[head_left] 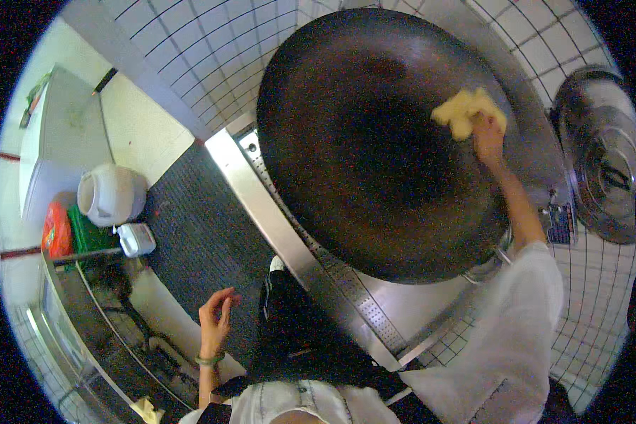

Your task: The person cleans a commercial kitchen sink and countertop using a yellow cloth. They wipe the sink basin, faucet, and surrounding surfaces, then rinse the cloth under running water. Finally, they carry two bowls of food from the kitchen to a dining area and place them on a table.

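Note:
A very large dark wok [374,205] fills the middle and right of the view, set into a metal stove [431,304]. My right hand [489,134] reaches over it and presses a crumpled yellow cloth [463,112] against the inner wall on its right side. The fingers close over the cloth, slightly blurred. Down at the lower left, my left hand [218,318] hangs in the air away from the wok, wearing a green bangle [209,360]. Its fingers are loosely bent and apart, with nothing seen in them.
Round metal lids [604,155] stand at the far right by the tiled wall. A steel edge [261,212] runs along the stove's left. On the left are a white bucket [111,194], a white jug [136,239], a red bag [57,230] and a dark ribbed floor mat [198,219].

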Action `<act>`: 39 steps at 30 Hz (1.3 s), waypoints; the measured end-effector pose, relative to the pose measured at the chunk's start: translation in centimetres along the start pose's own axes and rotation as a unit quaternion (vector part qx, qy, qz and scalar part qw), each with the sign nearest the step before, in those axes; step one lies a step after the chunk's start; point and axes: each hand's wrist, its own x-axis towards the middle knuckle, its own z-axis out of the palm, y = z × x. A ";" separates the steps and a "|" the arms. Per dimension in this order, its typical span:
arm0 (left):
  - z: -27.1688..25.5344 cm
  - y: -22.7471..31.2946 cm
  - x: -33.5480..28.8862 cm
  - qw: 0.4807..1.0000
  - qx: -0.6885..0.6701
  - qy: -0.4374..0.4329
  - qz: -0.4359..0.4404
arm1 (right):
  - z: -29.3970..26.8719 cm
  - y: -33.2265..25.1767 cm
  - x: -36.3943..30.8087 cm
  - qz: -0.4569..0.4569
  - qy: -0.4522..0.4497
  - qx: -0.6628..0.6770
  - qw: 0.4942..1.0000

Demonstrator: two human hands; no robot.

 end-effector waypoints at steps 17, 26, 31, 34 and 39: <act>-0.6 0.1 0.8 0.998 0.027 -0.047 0.030 | -17.9 -29.8 4.9 -0.440 0.067 0.461 0.768; 0.4 0.1 -1.0 0.999 0.041 -0.022 0.000 | -3.6 -4.5 15.3 -0.071 0.040 -0.015 0.997; 2.2 -0.1 0.4 0.998 -0.020 -0.054 -0.009 | -8.1 -0.6 -3.8 -0.178 -0.241 -0.057 0.953; 2.5 0.2 2.2 0.993 -0.025 -0.112 0.040 | -16.6 -6.6 -13.2 -0.271 -0.316 0.392 0.821; 0.4 0.3 4.6 0.983 -0.014 -0.128 0.131 | -34.3 -17.3 -15.6 -0.249 -0.315 0.516 0.757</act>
